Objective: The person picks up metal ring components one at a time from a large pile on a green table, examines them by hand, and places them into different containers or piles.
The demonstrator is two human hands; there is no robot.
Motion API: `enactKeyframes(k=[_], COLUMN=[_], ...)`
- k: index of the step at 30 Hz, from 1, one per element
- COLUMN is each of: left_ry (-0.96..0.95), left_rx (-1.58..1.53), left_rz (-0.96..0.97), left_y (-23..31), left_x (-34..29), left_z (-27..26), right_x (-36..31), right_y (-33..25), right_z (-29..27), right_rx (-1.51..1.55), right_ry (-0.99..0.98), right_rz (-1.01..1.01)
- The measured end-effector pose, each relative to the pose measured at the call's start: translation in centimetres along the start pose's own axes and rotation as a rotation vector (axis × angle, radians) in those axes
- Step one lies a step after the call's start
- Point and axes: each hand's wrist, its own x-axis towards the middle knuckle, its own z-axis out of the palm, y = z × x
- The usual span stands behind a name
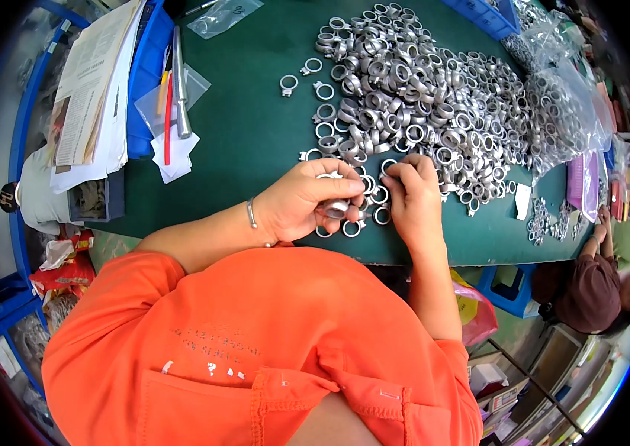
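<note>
A large pile of silver-grey metal rings (419,97), many with small tabs on the rim, covers the middle and right of the green table (248,111). My left hand (296,199) is curled around a few metal rings (336,209), which show between the thumb and fingers. At the near edge of the pile, my right hand (418,204) pinches one metal ring (387,167) between thumb and fingertips. Several loose rings (380,195) lie between my two hands, and others are scattered just left of the pile. My fingers partly hide the rings in the left hand.
On the left stands a blue tray (144,82) with papers (92,97), near a metal rod (180,89) and a red pen (168,123). Clear plastic bags of rings (564,111) sit at the right. Farther right, a co-worker in a brown shirt (590,293) works at the table edge.
</note>
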Motion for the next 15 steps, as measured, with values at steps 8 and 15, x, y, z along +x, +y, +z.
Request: enactKeyframes(k=[8,15], left_ry=[-0.021,-0.054], left_rx=[0.229,0.136], left_rz=[0.001,-0.003], left_y=[-0.1,0.0], left_x=[0.3,0.1], left_z=[0.6,0.7], right_x=[-1.8,-1.2], right_y=[-2.6,-3.4], right_z=[0.1,-1.0], right_rx=[0.571,0.373], right_ry=[0.211,0.257], right_rz=[0.092,-0.288])
